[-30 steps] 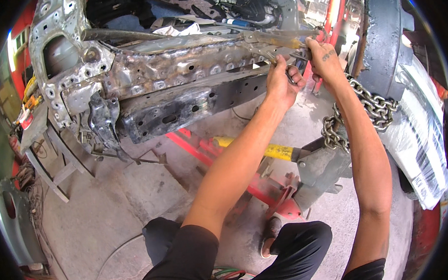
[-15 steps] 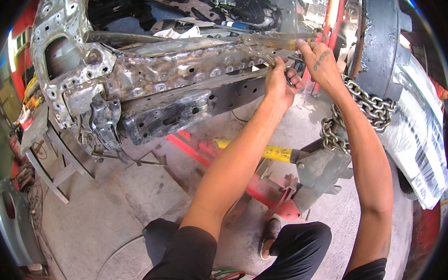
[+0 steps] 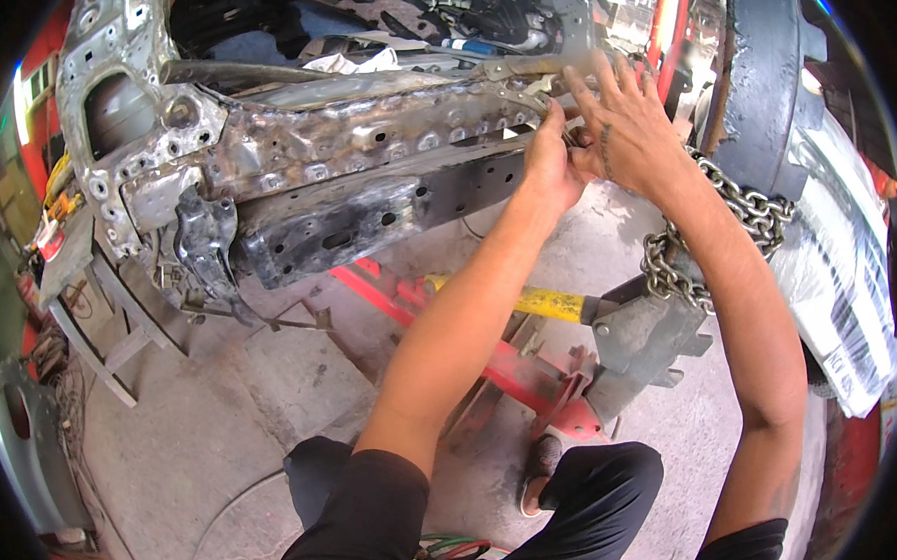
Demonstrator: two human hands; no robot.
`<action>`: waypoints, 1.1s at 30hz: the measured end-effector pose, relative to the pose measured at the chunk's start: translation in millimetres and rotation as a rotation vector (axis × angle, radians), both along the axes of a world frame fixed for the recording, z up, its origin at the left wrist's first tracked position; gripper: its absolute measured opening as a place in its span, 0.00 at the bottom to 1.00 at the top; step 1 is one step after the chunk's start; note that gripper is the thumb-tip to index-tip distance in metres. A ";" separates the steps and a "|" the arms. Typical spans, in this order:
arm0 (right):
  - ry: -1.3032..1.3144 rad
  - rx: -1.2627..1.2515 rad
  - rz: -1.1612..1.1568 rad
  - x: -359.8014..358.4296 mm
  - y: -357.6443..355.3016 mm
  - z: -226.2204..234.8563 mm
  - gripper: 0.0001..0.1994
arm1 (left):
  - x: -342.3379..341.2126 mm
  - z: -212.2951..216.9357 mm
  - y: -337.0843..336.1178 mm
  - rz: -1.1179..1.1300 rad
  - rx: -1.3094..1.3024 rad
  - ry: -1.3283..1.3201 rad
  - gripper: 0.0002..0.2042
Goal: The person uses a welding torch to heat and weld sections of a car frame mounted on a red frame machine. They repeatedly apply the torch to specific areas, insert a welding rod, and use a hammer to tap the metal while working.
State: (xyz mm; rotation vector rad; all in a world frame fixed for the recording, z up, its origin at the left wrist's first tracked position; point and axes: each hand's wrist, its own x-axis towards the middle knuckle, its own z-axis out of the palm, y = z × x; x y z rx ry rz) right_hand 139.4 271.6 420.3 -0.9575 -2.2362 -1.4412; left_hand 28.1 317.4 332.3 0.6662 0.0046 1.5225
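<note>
A car's bare-metal sill panel (image 3: 332, 140) runs across the upper middle, with a dark perforated metal beam (image 3: 381, 220) below it. At the sill's right end sits a long-handled metal tool (image 3: 523, 99) that looks like locking pliers. My left hand (image 3: 556, 165) is closed around its lower part, thumb up; the fingers and the part in them are mostly hidden. My right hand (image 3: 627, 127) is open with fingers spread, just right of the left hand and overlapping it. It covers the far end of the upper handle (image 3: 529, 66).
A heavy chain (image 3: 741, 212) wraps a grey metal post at the right, beside a large dark part (image 3: 760, 86) and a plastic-wrapped panel (image 3: 834, 273). A yellow cylinder (image 3: 550, 304) and red frame (image 3: 518, 372) lie low. A work stand (image 3: 120, 324) is at left.
My right hand has opened from a grip on the upper handle, spreading its fingers and moving left toward my left hand. The left hand has shifted slightly left, its thumb now more upright.
</note>
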 end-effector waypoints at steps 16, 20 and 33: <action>-0.072 0.184 -0.076 -25.5 -14.0 -3.9 0.39 | -11.8 9.6 -16.8 0.073 0.168 0.157 0.27; -0.059 0.218 -0.056 -24.3 -13.1 -4.4 0.34 | -10.6 12.7 -15.4 0.077 0.181 0.191 0.27; -0.105 0.287 -0.001 -24.2 -1.0 -3.2 0.29 | -20.2 18.4 -10.2 0.078 0.162 0.264 0.25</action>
